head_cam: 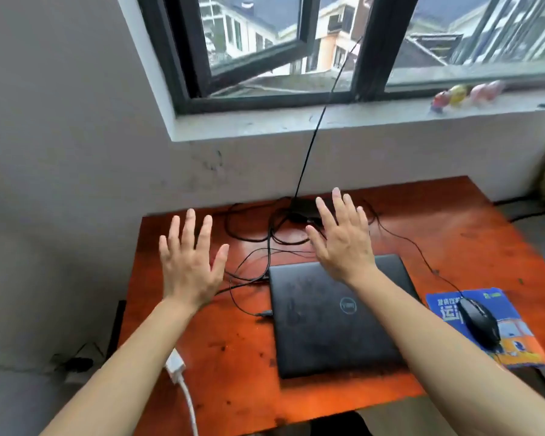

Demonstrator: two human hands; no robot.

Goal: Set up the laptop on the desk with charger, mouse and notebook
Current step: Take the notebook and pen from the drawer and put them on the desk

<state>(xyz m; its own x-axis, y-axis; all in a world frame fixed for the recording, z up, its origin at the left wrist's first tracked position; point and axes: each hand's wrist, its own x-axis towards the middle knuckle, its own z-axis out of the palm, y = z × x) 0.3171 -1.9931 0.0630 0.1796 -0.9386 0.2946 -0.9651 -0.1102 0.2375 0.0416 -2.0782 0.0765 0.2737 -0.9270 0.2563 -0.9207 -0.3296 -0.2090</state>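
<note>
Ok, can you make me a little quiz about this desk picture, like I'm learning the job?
1. True or false: the laptop is open.
2. What is the mouse sitting on? A) the bare desk B) the blue mouse pad C) the laptop
3. Fill in: both the left hand and the right hand are spread ____ and hold nothing.

Key:
1. False, its lid is shut.
2. B.
3. Open. No notebook shows in this view.
</note>
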